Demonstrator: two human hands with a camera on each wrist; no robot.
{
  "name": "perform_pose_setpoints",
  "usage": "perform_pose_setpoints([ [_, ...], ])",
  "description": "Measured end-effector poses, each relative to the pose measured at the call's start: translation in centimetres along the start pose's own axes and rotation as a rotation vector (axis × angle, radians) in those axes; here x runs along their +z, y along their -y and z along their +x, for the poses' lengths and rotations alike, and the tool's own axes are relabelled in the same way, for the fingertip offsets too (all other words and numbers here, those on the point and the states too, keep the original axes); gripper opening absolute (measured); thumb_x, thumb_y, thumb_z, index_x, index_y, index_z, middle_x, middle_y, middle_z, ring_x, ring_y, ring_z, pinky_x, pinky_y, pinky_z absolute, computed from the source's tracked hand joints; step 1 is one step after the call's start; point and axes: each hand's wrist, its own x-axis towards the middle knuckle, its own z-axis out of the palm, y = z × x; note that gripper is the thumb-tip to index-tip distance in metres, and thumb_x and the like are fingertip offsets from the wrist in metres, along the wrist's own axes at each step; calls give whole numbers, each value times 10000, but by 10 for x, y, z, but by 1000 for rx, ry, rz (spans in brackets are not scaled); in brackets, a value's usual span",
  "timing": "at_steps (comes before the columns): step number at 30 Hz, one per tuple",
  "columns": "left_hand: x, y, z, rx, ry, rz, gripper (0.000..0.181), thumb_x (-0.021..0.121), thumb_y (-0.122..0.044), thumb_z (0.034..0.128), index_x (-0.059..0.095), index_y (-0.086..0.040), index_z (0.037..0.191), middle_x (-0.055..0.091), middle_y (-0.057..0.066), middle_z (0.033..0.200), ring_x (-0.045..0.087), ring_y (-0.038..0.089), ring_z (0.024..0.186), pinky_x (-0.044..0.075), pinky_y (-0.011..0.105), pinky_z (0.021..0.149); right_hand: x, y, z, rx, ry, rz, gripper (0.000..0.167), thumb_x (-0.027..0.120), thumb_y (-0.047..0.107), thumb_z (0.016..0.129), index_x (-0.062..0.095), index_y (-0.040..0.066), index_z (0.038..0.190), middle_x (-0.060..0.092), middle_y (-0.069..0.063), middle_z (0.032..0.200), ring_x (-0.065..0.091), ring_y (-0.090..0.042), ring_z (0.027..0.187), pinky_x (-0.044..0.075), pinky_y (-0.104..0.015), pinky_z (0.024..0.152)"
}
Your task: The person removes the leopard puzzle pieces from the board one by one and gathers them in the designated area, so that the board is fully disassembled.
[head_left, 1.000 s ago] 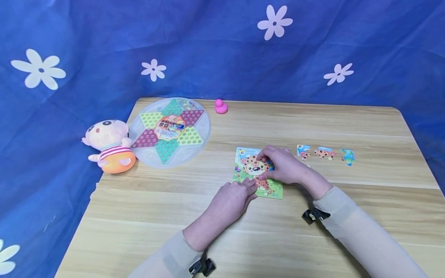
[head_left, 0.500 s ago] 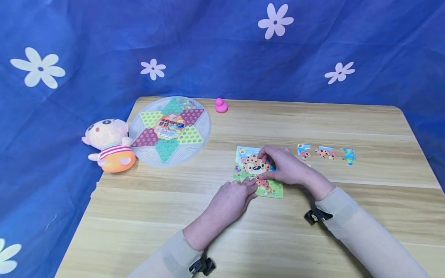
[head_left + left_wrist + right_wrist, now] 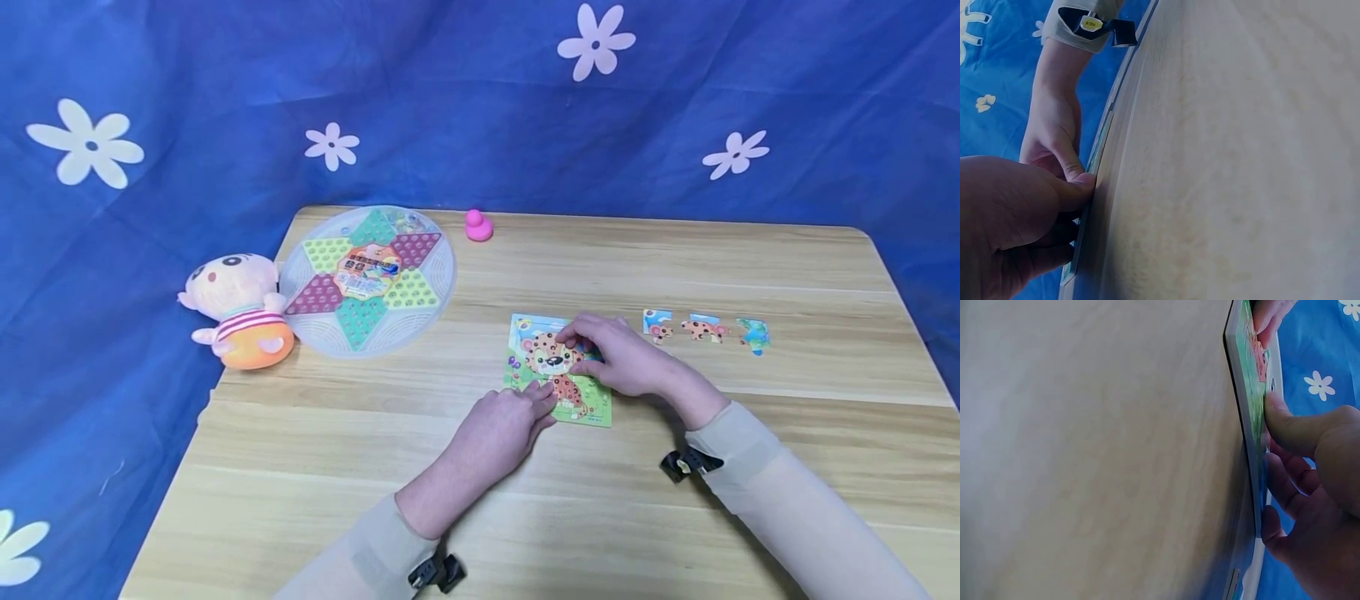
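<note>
Left hand [image 3: 504, 429] fingertips resting on near-left part of leopard jigsaw board [image 3: 598, 410], mid-tabletop [image 3: 750, 271]. Right hand [image 3: 626, 358] apart from left, thumb and fingers spread, touching board's right half. Three loose jigsaw pieces [image 3: 705, 331] rowed toward right edge. Plush doll [image 3: 251, 325] at left edge, Chinese checkers board [image 3: 360, 321] far-left corner, pink duck [image 3: 478, 227] by far edge.

Right grip [image 3: 628, 357] hides the puzzle [image 3: 556, 363] — upper right corner.
</note>
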Motion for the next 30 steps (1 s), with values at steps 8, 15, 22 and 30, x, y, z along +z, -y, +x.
perform_pose_setpoints([
  [8,1,0,-1,-12,4,-13,342,672,-320,1058,742,-175,1360,655,8,1429,673,222,1252,626,486,877,0,0,1,15,-5,9,383,834,132,932,694,100,1287,658,37,1086,590,-173,977,393,-443,909],
  [15,2,0,0,-10,7,-5,351,664,-328,1062,736,-174,1369,655,11,1432,674,223,1251,628,488,872,0,-1,1,13,-12,60,361,838,95,925,693,75,1255,681,41,1059,619,-148,949,527,-372,861],
  [22,2,0,0,-14,10,-2,355,659,-329,1066,733,-168,1372,655,14,1431,675,224,1250,625,485,878,-1,-2,-2,-24,-13,40,436,863,176,916,684,63,1297,696,29,1105,630,-156,983,511,-412,900],
  [30,2,-1,0,-7,9,12,352,653,-332,1068,734,-170,1370,660,21,1426,686,232,1234,629,486,860,0,1,-3,1,-9,20,557,908,264,873,671,80,1342,687,23,1158,615,-168,1036,470,-427,956],
])
